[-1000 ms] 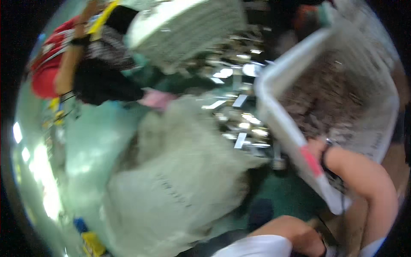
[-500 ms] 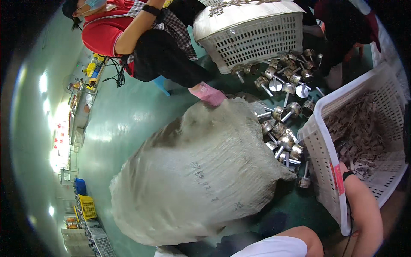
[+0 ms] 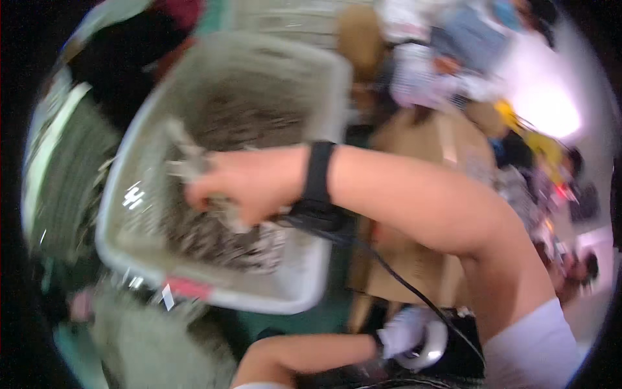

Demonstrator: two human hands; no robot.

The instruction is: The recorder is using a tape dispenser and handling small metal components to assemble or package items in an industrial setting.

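My right hand point(image 3: 243, 185), bare and blurred by motion, is over the inside of a white plastic basket point(image 3: 111, 214). Its fingers are closed on pale flat metal pieces point(image 3: 184, 152) that stick out past them. Many more small greyish pieces point(image 3: 207, 243) lie in the basket below. A black band with a cable circles that wrist. Low in the view, my left forearm points right and ends in my left hand point(image 3: 402, 334), which looks white-gloved; its fingers are too blurred to read. A shiny curved white rim point(image 3: 433, 350) is beside it.
A cardboard box point(image 3: 414, 266) stands right of the basket, under my right arm. The pale sack point(image 3: 149, 343) lies at the lower left. Another basket point(image 3: 71, 175) is at the far left, near a person in dark clothes point(image 3: 123, 71). Several people sit at the right.
The view has swung right, bringing the basket from the right side to the centre-left. My right hand has come up into sight with metal pieces in it. My left forearm now shows.
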